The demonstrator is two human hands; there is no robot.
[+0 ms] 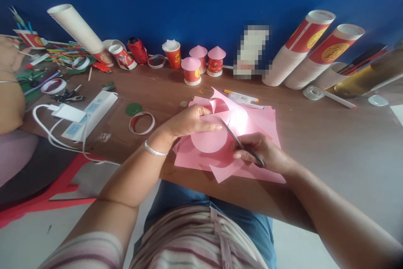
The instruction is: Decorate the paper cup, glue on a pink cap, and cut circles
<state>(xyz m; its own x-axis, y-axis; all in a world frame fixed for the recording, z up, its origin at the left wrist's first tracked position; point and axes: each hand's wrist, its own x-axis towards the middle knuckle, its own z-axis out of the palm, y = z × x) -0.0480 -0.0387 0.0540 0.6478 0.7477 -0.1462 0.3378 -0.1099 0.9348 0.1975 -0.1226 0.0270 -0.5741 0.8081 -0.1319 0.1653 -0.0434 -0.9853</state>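
Observation:
My left hand (195, 122) pinches a pink paper circle (209, 139), its thumb lying across the upper part. My right hand (256, 151) is closed round the dark handles of a pair of scissors (233, 134). The blades point up and left, and their tips are at the upper edge of the pink paper beside my left fingers. Beneath both hands lies a stack of pink paper sheets (267, 122) with loose cut pieces on it. A curled pink scrap rises behind my left hand.
Three red cups with pink cone tops (215, 61) stand near the blue wall. Tall cup stacks (291, 55) lean at the right. A power strip (91, 116) and tape ring (141, 123) lie left. Another person's arm (11, 92) is at the far left.

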